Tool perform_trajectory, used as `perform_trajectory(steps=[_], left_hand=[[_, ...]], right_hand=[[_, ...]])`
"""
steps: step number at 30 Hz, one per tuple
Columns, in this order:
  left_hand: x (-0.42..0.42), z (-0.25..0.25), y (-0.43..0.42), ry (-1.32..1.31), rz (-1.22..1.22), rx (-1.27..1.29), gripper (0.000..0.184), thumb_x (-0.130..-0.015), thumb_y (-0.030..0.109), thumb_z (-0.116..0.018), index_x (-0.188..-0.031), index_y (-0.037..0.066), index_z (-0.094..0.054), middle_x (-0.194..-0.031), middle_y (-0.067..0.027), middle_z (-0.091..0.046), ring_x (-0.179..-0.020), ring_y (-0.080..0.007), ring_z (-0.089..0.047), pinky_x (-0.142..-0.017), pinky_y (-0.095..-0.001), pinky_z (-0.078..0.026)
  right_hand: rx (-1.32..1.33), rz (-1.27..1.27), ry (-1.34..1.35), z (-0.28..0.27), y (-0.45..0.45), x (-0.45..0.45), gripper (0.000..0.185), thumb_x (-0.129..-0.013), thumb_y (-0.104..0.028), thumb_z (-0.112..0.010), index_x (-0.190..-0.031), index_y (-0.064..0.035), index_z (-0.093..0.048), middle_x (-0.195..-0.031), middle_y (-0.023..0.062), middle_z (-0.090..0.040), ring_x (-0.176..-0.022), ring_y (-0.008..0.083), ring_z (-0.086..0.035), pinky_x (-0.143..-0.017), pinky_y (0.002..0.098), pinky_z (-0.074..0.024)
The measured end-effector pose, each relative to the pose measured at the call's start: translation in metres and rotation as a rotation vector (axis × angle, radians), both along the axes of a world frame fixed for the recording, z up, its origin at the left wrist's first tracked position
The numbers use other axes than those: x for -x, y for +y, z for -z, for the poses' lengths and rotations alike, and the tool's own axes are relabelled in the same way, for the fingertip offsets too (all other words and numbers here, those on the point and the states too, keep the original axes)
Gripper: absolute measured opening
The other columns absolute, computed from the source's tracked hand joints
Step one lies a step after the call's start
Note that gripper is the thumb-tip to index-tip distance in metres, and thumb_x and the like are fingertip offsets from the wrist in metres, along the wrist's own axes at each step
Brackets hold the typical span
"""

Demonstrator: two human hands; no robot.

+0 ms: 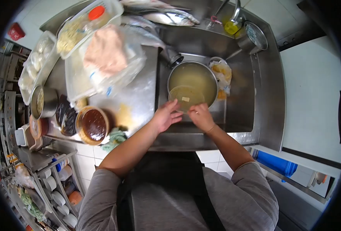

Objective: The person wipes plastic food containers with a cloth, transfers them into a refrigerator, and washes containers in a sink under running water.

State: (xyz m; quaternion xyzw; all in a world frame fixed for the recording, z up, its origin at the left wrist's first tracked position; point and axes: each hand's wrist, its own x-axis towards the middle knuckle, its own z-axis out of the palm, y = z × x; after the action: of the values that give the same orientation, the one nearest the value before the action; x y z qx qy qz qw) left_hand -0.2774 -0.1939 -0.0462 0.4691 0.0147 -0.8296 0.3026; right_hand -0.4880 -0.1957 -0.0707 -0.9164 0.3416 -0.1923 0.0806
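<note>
A clear round plastic lid (195,93) with a small pale label is held tilted over the near edge of a metal pot (173,73) of cloudy yellowish liquid, which stands in the sink. My left hand (166,117) holds the lid's left edge, its thumb near the rim and its fingers underneath, partly spread. At the lid's near right edge, my right hand (201,116) is closed in a pinch by the rim. Whether those fingertips also grip something small is too fine to see.
Right of the pot lies a stained plastic bag (222,75). A metal pan (255,36) rests by the faucet (236,11). Whole fish (170,18) lie behind. Along the left counter stand a bowl of dark red sauce (95,123), a bagged pink mass (105,52) and a steel pot (45,102).
</note>
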Motion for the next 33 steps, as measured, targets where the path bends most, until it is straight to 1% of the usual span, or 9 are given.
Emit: perform_trajectory(steps=[3,6,11,16,18,24,27,29,33], left_hand=[[0.034,0.037,-0.042,-0.217,-0.187,0.212,0.022,-0.093,0.012,-0.049,-0.115,0.01,-0.047,-0.115,-0.0066,-0.058,-0.098,-0.0187,-0.059,-0.079,-0.0319,-0.048],[0.05,0.036,-0.081,-0.374,-0.229,0.316,0.012,-0.092,0.012,-0.05,-0.104,0.013,-0.049,-0.106,-0.0032,-0.061,-0.089,-0.0133,-0.059,-0.071,-0.0275,-0.047],[0.073,0.025,-0.144,-0.51,-0.248,0.537,0.002,-0.093,0.014,-0.052,-0.094,0.012,-0.052,-0.085,0.0008,-0.061,-0.068,-0.0064,-0.053,-0.057,-0.0201,-0.041],[0.098,0.019,-0.176,-0.536,-0.202,0.586,0.007,-0.092,0.016,-0.054,-0.086,0.011,-0.056,-0.073,0.0032,-0.056,-0.063,-0.0054,-0.05,-0.054,-0.0201,-0.038],[0.109,0.021,-0.185,-0.486,-0.196,0.531,0.01,-0.09,0.015,-0.058,-0.083,0.009,-0.057,-0.066,0.0044,-0.049,-0.06,-0.0056,-0.043,-0.055,-0.0225,-0.036],[0.142,-0.002,-0.231,-0.756,0.08,0.897,0.015,-0.09,0.018,-0.057,-0.078,0.01,-0.054,-0.072,0.0043,-0.051,-0.062,-0.0059,-0.043,-0.058,-0.0217,-0.039],[0.161,-0.038,-0.25,-0.625,0.142,0.861,0.009,-0.09,0.015,-0.053,-0.086,0.007,-0.049,-0.084,-0.0021,-0.058,-0.067,-0.0079,-0.048,-0.062,-0.0248,-0.043],[0.162,-0.041,-0.265,-0.788,0.295,0.939,0.014,-0.089,0.009,-0.05,-0.102,0.005,-0.046,-0.099,-0.0085,-0.062,-0.077,-0.0101,-0.056,-0.066,-0.0249,-0.046],[0.153,-0.04,-0.276,-1.028,0.37,1.227,0.023,-0.088,0.006,-0.05,-0.111,0.004,-0.05,-0.104,-0.0093,-0.062,-0.084,-0.0116,-0.058,-0.067,-0.0242,-0.046]], right_hand=[[-0.177,-0.133,0.157,-0.001,-0.046,0.018,0.052,-0.071,-0.027,-0.07,-0.117,-0.0092,-0.053,-0.121,0.0104,-0.049,-0.117,0.0301,-0.044,-0.097,0.0464,-0.0343],[-0.128,0.357,0.118,0.017,-0.169,0.057,0.097,-0.07,-0.042,-0.07,-0.141,-0.0018,-0.018,-0.149,0.0202,-0.012,-0.137,0.0394,-0.012,-0.107,0.0521,-0.02],[0.054,0.659,0.143,-0.018,-0.324,0.088,0.083,-0.085,-0.047,-0.054,-0.142,0.0004,-0.016,-0.148,0.0155,-0.021,-0.136,0.0284,-0.022,-0.108,0.0467,-0.0248],[-0.228,0.715,0.084,-0.004,-0.318,0.087,0.069,-0.089,-0.041,-0.05,-0.143,-0.0087,-0.022,-0.149,0.0101,-0.021,-0.137,0.0271,-0.02,-0.108,0.0476,-0.0231],[-0.304,0.744,0.381,-0.015,-0.308,0.091,0.064,-0.089,-0.04,-0.051,-0.143,-0.0157,-0.025,-0.15,0.0087,-0.018,-0.137,0.0264,-0.02,-0.107,0.0499,-0.0244],[0.039,0.91,-0.435,-0.108,-0.339,0.185,0.04,-0.087,-0.027,-0.054,-0.123,-0.0084,-0.054,-0.122,0.0166,-0.055,-0.114,0.0346,-0.05,-0.096,0.0407,-0.0405],[0.272,1.022,0.025,-0.058,-0.409,0.249,0.038,-0.085,-0.027,-0.057,-0.117,-0.0056,-0.057,-0.103,0.0215,-0.061,-0.1,0.0348,-0.057,-0.091,0.0415,-0.0429],[-0.3,0.799,0.392,-0.05,-0.426,0.259,0.044,-0.083,-0.027,-0.059,-0.12,-0.005,-0.055,-0.108,0.0227,-0.06,-0.106,0.0357,-0.055,-0.093,0.0421,-0.0418],[-0.383,0.841,0.347,-0.033,-0.439,0.274,0.044,-0.081,-0.027,-0.06,-0.118,-0.005,-0.056,-0.112,0.0223,-0.058,-0.108,0.0362,-0.054,-0.091,0.0441,-0.0432]])
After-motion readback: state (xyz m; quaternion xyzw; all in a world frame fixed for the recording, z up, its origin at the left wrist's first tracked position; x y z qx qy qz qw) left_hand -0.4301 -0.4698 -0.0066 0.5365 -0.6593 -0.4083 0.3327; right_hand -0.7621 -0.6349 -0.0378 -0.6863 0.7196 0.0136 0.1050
